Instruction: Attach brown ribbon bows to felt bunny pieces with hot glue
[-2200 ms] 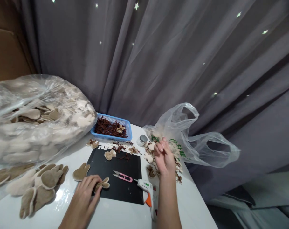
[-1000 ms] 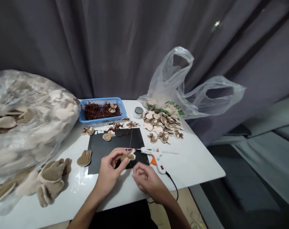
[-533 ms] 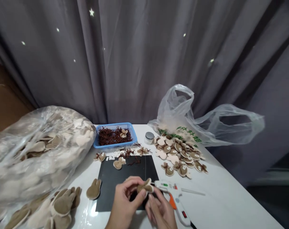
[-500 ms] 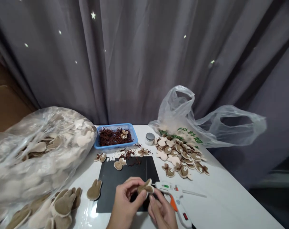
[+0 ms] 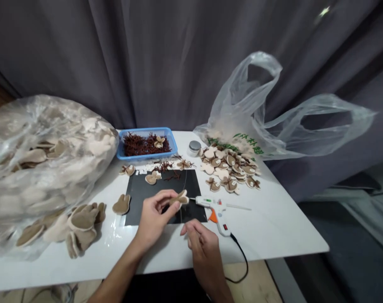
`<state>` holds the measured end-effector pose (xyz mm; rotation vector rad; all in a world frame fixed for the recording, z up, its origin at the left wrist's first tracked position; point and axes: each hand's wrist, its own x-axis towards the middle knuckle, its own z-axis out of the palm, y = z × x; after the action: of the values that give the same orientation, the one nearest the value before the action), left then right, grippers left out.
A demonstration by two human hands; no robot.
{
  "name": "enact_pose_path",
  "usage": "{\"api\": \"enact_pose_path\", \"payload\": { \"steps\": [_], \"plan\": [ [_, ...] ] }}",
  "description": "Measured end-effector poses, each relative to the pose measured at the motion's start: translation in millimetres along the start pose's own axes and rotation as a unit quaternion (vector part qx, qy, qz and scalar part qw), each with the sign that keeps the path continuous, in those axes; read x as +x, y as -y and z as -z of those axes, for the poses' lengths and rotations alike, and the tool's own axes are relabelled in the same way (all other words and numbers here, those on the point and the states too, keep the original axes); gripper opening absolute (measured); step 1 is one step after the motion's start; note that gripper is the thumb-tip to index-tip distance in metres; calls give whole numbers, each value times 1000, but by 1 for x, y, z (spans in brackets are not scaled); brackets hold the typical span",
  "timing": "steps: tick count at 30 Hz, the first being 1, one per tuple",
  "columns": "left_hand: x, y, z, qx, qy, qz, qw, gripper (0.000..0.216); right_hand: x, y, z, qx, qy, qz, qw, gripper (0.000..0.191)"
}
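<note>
My left hand (image 5: 159, 212) is closed around a brown and cream bunny-shaped fabric piece (image 5: 181, 198), above the black mat (image 5: 140, 214). The piece's ears point right, close to the nozzle of a white glue gun (image 5: 210, 203) lying on its side. My right hand (image 5: 202, 242) is apart from the bunny piece, nearer the table's front edge. Its fingers are curled and pressed together; whatever they hold, if anything, is hidden. Another bunny piece (image 5: 121, 204) rests at the mat's left edge, and one more bunny piece (image 5: 153, 177) lies on its far part.
On the left a large clear bag (image 5: 30, 202) bulges with bunny pieces. A blue basket (image 5: 147, 157) holds dark red bows. A lidded jar (image 5: 194, 148), a pile of bow-trimmed bunnies (image 5: 229, 168) and a plastic carrier bag (image 5: 242, 109) stand beyond. The glue gun's black cord (image 5: 245, 259) drops off the front edge.
My right hand has come away from the bunny piece and drawn back toward the front edge. My left hand still holds the piece. The head view has shifted, showing more of the table's front.
</note>
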<state>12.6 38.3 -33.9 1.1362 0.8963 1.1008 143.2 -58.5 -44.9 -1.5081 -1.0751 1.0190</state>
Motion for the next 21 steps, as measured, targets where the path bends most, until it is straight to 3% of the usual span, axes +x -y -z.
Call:
{"api": "enact_pose_path", "payload": {
  "steps": [7, 13, 16, 18, 21],
  "plan": [
    [2, -4, -5, -56, -9, 76, 995, 43, -9, 3, 4, -57, 41, 27, 997, 48],
    [2, 1, -5, -85, -16, 82, 993, 45, -2, -22, 4, -126, -126, 152, 972, 49],
    [4, 6, -9, -84, 4, 75, 994, 43, 14, -44, -4, -76, -241, 194, 948, 40],
    [6, 8, -13, -79, 19, 57, 995, 41, 27, -58, -12, 22, -232, 125, 964, 45],
    [6, 9, -17, -64, 27, 35, 997, 39, 41, -72, -21, 174, -102, -4, 979, 64]
  ]
}}
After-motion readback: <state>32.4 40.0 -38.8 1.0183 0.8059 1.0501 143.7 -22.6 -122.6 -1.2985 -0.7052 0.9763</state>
